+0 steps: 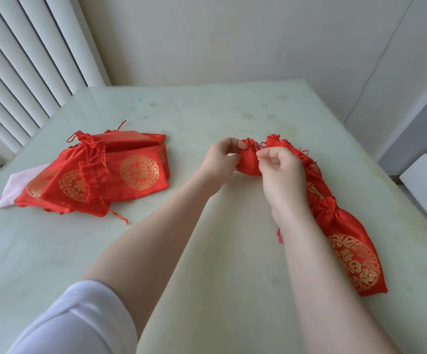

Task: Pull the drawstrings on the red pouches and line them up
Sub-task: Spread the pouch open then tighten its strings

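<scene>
Now both hands on red pouch [248, 163], L hand [221, 159] pinching neck, R hand [279, 172] w/ drawstring

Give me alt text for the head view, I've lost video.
Both hands hold a red pouch above a pale table: the left hand grips its gathered top, the right hand pinches its drawstring. Cinched pouches lie in a row on the right; a pile of flat pouches lies on the left.
</scene>
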Demonstrator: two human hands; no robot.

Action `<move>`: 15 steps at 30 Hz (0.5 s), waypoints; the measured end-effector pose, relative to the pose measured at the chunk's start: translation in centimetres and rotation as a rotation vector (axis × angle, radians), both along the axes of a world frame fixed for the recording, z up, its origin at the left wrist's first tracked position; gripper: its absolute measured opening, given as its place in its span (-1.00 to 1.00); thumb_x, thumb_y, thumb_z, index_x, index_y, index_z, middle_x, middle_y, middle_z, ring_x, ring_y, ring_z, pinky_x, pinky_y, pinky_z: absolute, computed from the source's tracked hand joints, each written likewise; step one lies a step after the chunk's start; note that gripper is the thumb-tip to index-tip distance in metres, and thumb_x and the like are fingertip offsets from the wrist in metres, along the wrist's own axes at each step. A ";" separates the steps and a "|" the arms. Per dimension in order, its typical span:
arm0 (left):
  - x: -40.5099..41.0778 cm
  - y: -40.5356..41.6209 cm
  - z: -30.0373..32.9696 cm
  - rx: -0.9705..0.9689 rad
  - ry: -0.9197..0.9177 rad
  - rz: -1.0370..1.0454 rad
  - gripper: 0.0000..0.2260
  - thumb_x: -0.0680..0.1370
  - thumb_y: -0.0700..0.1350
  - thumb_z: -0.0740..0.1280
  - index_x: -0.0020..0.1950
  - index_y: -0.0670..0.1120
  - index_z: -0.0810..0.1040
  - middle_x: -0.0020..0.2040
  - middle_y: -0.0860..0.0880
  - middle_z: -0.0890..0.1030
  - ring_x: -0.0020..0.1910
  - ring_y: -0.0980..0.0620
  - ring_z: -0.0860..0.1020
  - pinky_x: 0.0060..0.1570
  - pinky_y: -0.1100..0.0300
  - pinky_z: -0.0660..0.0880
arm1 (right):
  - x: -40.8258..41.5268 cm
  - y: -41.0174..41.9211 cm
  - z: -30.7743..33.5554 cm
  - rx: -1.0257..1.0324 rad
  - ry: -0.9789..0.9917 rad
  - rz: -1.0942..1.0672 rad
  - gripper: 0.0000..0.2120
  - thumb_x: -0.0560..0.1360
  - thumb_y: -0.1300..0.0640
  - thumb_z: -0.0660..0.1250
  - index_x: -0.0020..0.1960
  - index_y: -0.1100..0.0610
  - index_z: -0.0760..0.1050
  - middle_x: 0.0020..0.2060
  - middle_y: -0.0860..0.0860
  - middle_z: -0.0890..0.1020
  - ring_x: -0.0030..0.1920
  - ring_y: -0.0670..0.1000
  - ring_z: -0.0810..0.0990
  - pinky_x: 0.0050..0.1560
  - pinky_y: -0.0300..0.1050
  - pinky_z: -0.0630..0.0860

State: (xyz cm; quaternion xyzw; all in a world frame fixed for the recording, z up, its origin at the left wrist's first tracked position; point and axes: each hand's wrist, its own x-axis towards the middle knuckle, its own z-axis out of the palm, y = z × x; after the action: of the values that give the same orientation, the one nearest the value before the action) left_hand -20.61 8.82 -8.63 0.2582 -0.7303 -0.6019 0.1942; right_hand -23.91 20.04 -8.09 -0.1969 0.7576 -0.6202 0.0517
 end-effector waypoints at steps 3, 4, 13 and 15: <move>-0.3 -0.1 -0.3 -0.159 -0.085 -0.004 -0.67 0.49 -0.39 0.15 0.08 -0.08 0.57 0.10 -0.03 0.56 0.09 0.03 0.52 0.14 0.19 0.44 | -0.2 0.0 -0.4 0.027 -0.003 0.027 -0.78 0.50 0.32 0.20 -0.11 0.05 0.52 -0.16 -0.11 0.57 -0.03 -0.08 0.54 0.03 -0.25 0.41; 0.1 -0.2 -0.3 -0.206 -0.092 0.010 -0.68 0.50 -0.36 0.17 0.09 -0.07 0.58 0.11 0.03 0.52 0.14 0.08 0.48 0.13 0.24 0.40 | -0.1 0.0 -0.5 0.036 -0.006 0.038 -0.78 0.50 0.32 0.19 -0.11 0.04 0.52 -0.18 -0.12 0.57 -0.05 -0.09 0.53 0.00 -0.27 0.40; 11.2 -6.4 0.8 -0.684 -0.271 0.257 -0.75 0.51 -0.31 0.19 0.07 -0.12 0.60 0.23 -0.08 0.49 0.21 -0.10 0.44 0.09 0.25 0.31 | 4.3 -2.5 -0.3 0.161 0.039 0.230 -0.84 0.50 0.25 0.23 -0.13 0.04 0.52 -0.30 -0.20 0.51 -0.23 -0.15 0.49 -0.22 -0.39 0.34; 13.6 -7.3 0.4 -0.717 -0.375 0.272 -0.79 0.52 -0.24 0.23 0.08 -0.12 0.59 0.21 -0.11 0.49 0.19 -0.13 0.44 0.07 0.17 0.35 | 5.8 -3.1 -0.2 0.184 0.076 0.313 -0.85 0.50 0.25 0.24 -0.14 0.04 0.51 -0.29 -0.15 0.52 -0.19 -0.10 0.49 -0.20 -0.34 0.35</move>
State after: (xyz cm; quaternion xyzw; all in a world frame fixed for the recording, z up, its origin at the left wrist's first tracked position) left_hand -6.98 1.47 -8.27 0.3735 -0.8753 -0.2216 0.2129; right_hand -18.09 16.96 -8.25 -0.3301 0.7726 -0.5249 0.1366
